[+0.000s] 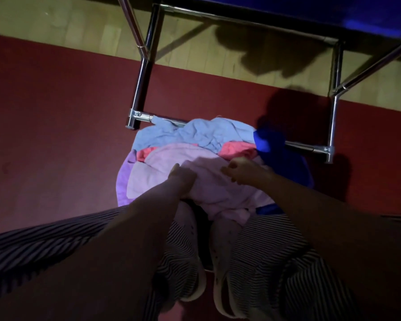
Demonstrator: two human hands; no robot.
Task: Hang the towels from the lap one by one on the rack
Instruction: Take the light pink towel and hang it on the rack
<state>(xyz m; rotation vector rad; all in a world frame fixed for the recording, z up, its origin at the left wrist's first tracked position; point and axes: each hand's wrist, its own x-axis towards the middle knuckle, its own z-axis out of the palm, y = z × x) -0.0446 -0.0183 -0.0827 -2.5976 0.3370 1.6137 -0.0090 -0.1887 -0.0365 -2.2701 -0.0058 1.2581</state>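
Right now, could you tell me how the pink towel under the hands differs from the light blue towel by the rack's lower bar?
The pink towel is gripped by the left hand and the right hand; the light blue towel lies untouched. The pink towel is nearer the camera; the light blue towel lies beyond it, against the lower bar of the rack. Both are crumpled.
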